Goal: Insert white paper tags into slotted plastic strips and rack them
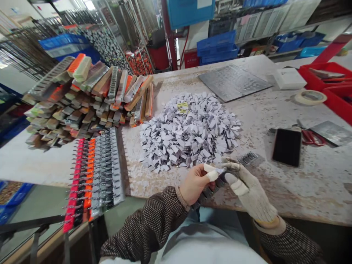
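Note:
My left hand (196, 181) is bare, with white coverings on the thumb and forefinger. Those two fingertips are closed in a pinch around a small white piece (220, 170), like a slip of paper. A dark strip with toothed segments (205, 196) runs beneath this hand, slanting up to the right. My right hand (249, 190), in a white knitted glove with a dirty forefinger, has its fingers closed on the strip's upper end. Just beyond both hands lies a large heap of small white pieces (189, 132), with a yellow label (182, 107) on it.
Wooden and coloured bars (90, 99) are stacked at the left. Beside them, several pink, orange, grey and black toothed strips (96, 176) overhang the table edge. To the right are a phone (287, 146), scissors (312, 135), tape (310, 97), a metal plate (233, 81) and red bins (327, 69).

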`<control>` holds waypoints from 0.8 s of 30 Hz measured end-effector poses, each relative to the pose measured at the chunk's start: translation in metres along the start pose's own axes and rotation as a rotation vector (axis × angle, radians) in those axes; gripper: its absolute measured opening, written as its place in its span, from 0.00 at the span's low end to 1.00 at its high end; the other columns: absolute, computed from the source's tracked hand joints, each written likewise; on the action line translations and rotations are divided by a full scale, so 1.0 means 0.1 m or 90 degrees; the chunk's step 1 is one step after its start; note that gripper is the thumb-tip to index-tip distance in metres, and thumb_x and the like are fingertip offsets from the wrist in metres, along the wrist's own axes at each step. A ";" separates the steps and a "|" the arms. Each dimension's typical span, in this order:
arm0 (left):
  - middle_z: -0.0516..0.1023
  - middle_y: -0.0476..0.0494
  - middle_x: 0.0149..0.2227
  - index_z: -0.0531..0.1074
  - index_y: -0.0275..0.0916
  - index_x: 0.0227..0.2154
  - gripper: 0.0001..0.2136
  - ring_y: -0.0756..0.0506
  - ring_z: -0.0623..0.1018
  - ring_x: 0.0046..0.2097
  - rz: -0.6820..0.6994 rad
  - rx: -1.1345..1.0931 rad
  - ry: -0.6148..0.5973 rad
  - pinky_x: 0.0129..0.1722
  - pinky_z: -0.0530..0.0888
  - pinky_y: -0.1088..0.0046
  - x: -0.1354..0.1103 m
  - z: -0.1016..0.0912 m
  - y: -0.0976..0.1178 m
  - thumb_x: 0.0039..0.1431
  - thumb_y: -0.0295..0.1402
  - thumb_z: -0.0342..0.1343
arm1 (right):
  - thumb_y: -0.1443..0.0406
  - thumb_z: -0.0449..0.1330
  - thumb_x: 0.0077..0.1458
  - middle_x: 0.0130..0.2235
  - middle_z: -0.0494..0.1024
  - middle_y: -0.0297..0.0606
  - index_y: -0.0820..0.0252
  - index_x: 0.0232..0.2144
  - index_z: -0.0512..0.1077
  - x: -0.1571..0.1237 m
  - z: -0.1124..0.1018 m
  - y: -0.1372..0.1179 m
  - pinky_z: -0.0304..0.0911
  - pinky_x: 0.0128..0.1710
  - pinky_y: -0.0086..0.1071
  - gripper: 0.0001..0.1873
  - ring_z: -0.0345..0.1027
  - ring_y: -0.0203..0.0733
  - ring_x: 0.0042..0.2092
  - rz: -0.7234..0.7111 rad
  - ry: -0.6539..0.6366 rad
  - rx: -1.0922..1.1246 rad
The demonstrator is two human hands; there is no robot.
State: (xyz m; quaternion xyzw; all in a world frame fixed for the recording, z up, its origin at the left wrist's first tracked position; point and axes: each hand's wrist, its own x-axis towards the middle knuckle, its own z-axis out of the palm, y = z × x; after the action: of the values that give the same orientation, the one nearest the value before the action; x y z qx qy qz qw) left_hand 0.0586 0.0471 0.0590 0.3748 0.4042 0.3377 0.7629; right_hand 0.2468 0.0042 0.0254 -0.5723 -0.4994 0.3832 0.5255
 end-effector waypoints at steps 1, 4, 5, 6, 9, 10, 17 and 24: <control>0.74 0.52 0.28 0.74 0.36 0.33 0.30 0.53 0.70 0.28 0.008 0.007 0.012 0.31 0.70 0.74 -0.01 0.01 -0.01 0.43 0.54 0.81 | 0.43 0.67 0.65 0.57 0.86 0.44 0.53 0.51 0.82 -0.01 -0.01 0.02 0.78 0.61 0.46 0.24 0.81 0.50 0.56 -0.024 0.023 -0.038; 0.74 0.51 0.29 0.74 0.36 0.32 0.30 0.53 0.70 0.28 0.019 0.037 0.003 0.31 0.70 0.74 -0.03 0.06 -0.01 0.43 0.56 0.81 | 0.39 0.64 0.66 0.46 0.87 0.43 0.51 0.42 0.82 0.01 -0.01 0.00 0.79 0.57 0.48 0.25 0.81 0.51 0.49 -0.071 0.052 -0.083; 0.75 0.51 0.30 0.75 0.36 0.32 0.31 0.52 0.71 0.29 0.021 0.047 -0.009 0.31 0.70 0.74 -0.04 0.07 -0.01 0.43 0.57 0.80 | 0.38 0.64 0.66 0.42 0.87 0.42 0.51 0.38 0.81 0.02 0.00 -0.02 0.78 0.57 0.49 0.26 0.81 0.51 0.47 -0.077 0.049 -0.091; 0.75 0.50 0.31 0.75 0.36 0.33 0.31 0.52 0.71 0.30 0.022 0.059 -0.024 0.31 0.70 0.74 -0.05 0.08 0.00 0.44 0.58 0.80 | 0.38 0.64 0.66 0.40 0.86 0.41 0.51 0.35 0.80 0.04 0.00 -0.05 0.78 0.58 0.49 0.26 0.80 0.51 0.46 -0.079 0.043 -0.101; 0.73 0.51 0.29 0.74 0.37 0.33 0.30 0.51 0.69 0.29 0.027 0.138 -0.072 0.30 0.67 0.74 -0.08 0.05 0.00 0.51 0.62 0.75 | 0.40 0.63 0.67 0.39 0.85 0.40 0.51 0.32 0.79 0.07 -0.04 -0.14 0.78 0.56 0.46 0.25 0.78 0.50 0.44 -0.079 0.012 -0.143; 0.71 0.51 0.28 0.73 0.38 0.31 0.29 0.51 0.67 0.29 0.035 0.187 -0.089 0.30 0.65 0.74 -0.09 0.03 0.00 0.55 0.62 0.71 | 0.40 0.62 0.68 0.40 0.85 0.41 0.51 0.32 0.78 0.07 -0.08 -0.15 0.78 0.54 0.45 0.25 0.78 0.49 0.44 -0.075 0.004 -0.154; 0.58 0.54 0.23 0.58 0.41 0.22 0.33 0.51 0.59 0.29 0.176 0.380 -0.191 0.30 0.58 0.72 -0.30 0.11 -0.01 0.69 0.63 0.59 | 0.41 0.68 0.63 0.40 0.87 0.42 0.51 0.39 0.82 -0.36 -0.26 -0.06 0.82 0.41 0.43 0.22 0.81 0.51 0.40 0.009 0.014 -0.105; 0.59 0.54 0.23 0.61 0.42 0.22 0.32 0.51 0.59 0.28 0.132 0.344 -0.223 0.30 0.58 0.72 -0.25 0.18 -0.10 0.65 0.62 0.63 | 0.41 0.67 0.64 0.42 0.88 0.46 0.50 0.40 0.83 -0.51 -0.27 -0.14 0.84 0.39 0.44 0.22 0.83 0.53 0.41 0.025 0.066 -0.081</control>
State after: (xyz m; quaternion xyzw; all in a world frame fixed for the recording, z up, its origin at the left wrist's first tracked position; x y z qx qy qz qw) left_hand 0.0656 0.0161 0.0666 0.6548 0.3017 0.2247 0.6555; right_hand 0.2603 -0.0521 0.0393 -0.6332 -0.4837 0.3308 0.5057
